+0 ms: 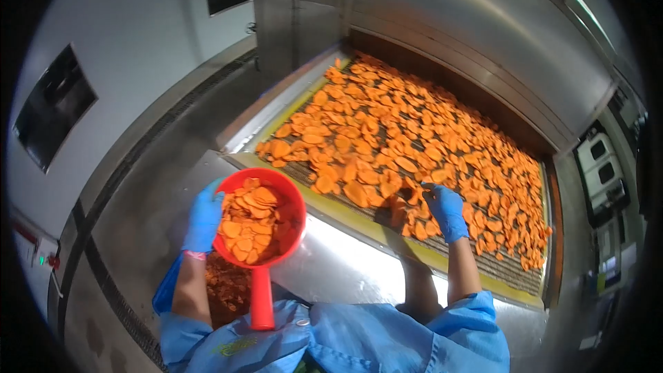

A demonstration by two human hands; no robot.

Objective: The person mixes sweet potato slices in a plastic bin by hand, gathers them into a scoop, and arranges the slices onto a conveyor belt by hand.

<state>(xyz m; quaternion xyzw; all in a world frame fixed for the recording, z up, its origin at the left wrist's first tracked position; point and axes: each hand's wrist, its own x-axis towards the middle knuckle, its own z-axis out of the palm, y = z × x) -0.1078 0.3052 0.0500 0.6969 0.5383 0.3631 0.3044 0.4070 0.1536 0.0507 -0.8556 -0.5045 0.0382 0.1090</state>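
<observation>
My left hand, in a blue glove, grips the left rim of a round red plastic dipper. Its long handle points down toward my body. Inside the dipper lies a heap of thin orange slices, which look like a root vegetable. My right hand, also in a blue glove, is over the near side of a mesh conveyor belt. Its fingers are drawn together in a pinch, and whatever may be between them is too small to make out. Many orange slices are spread over the belt around it.
A bare steel ledge runs along the belt's near edge. Behind the belt rises a large steel housing. More orange pieces fill a container low at my left. Floor drains run along the left.
</observation>
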